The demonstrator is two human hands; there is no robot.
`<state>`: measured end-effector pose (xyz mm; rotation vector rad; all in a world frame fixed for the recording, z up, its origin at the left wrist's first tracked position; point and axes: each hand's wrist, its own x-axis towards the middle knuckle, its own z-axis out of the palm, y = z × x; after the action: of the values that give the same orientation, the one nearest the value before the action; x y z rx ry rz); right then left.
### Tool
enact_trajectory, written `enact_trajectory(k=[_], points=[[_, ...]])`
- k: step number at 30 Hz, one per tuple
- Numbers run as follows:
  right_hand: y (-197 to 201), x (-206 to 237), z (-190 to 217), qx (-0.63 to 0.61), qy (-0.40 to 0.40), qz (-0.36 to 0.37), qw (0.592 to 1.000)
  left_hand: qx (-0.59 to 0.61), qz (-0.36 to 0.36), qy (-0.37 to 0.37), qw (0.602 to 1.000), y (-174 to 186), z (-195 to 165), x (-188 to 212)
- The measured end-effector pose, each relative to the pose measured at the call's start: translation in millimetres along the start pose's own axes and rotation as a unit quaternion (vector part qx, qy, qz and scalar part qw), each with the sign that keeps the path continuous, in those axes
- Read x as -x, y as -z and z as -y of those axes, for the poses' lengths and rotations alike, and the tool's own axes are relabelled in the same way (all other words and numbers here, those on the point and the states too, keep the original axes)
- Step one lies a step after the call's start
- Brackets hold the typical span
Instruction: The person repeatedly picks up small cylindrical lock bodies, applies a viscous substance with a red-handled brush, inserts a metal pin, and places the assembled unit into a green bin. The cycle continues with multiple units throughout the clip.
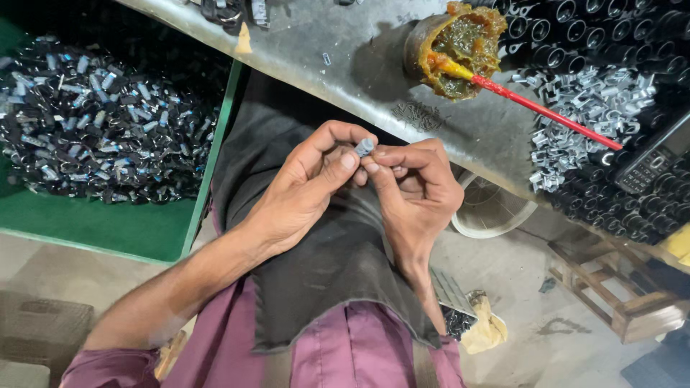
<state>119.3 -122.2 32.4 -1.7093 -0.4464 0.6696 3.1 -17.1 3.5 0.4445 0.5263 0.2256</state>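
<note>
Both hands meet over my lap, just below the edge of a grey workbench [359, 65]. A small grey metal part [364, 147] is pinched between the thumb of my left hand [305, 187] and the fingertips of my right hand [417, 190]. Both hands are closed around it. A dark cloth [323, 266] lies across my lap beneath them. How the part is shaped in detail is too small to tell.
A pot of amber grease [460, 47] with a red stick [546, 111] stands on the bench. Silver clips [589, 115], black tubular parts [604, 29] and a dark handset [650, 162] lie to its right. A green tray [108, 223] of small dark parts [100, 122] sits left. A wooden stool [625, 302] stands lower right.
</note>
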Motion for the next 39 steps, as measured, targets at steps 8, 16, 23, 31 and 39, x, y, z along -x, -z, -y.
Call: enact_trajectory(k=[8,16,23,31,39], points=[[13,0,-22,-0.177,-0.03,0.06,0.982,-0.061,0.014,0.035,0.997,-4,-16,-4],[60,-49,-17,-0.329,-0.041,-0.093,0.939,-0.169,0.011,-0.031,0.985,-12,-48,-6],[82,-47,11,0.177,0.199,-0.133,0.955,-0.061,0.022,-0.06,0.996,-17,-32,-40],[84,-45,5,-0.126,0.132,-0.159,0.97,0.067,0.008,0.013,0.998,-3,-10,-69],[66,-47,-1,-0.06,0.173,-0.235,0.954,-0.317,0.138,-0.058,0.936,-17,-82,-38]])
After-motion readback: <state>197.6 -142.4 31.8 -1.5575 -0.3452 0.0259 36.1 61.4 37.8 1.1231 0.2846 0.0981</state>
